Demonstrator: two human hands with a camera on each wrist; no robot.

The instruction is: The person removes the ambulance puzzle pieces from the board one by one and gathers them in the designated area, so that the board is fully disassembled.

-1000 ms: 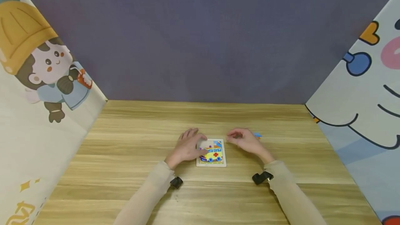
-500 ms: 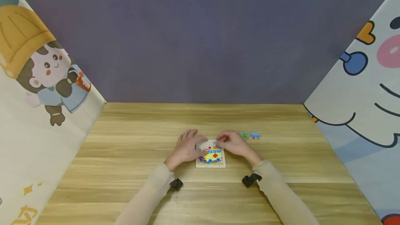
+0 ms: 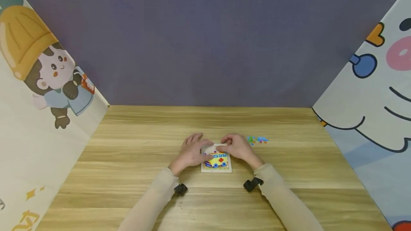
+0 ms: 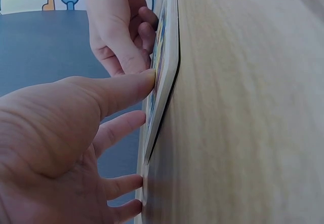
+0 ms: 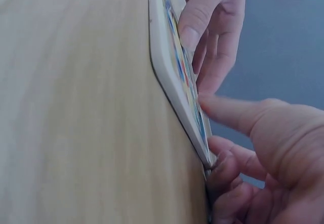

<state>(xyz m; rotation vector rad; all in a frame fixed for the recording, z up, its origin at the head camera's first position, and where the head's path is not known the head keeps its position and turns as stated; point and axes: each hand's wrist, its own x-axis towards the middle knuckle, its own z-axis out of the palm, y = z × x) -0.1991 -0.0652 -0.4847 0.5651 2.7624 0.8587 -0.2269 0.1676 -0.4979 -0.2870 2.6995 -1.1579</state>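
Observation:
A small square jigsaw puzzle [image 3: 221,160] in a pale frame lies flat on the table, with a yellow ambulance pictured on it. My left hand [image 3: 192,152] rests at its left side, fingers spread, thumb pressing on the picture. From the upper right, my right hand [image 3: 238,147] presses its thumb [image 5: 228,111] on the picture, its index fingertip at the frame's edge. The other fingers of that hand are bent against the table. Part of the puzzle's top is bare, and the hands cover its upper corners. Whether a piece lies under the right thumb is hidden.
Right of the right hand lie loose puzzle pieces, a greenish one [image 3: 251,139] and a blue one [image 3: 262,139]. The wooden table [image 3: 144,124] ends at a dark back panel [image 3: 208,45]. Printed cartoon panels stand at both sides.
My right hand has moved left from beside the puzzle onto its upper right corner, its thumb now lying on the picture. More of the loose pieces shows. The left hand has stayed put.

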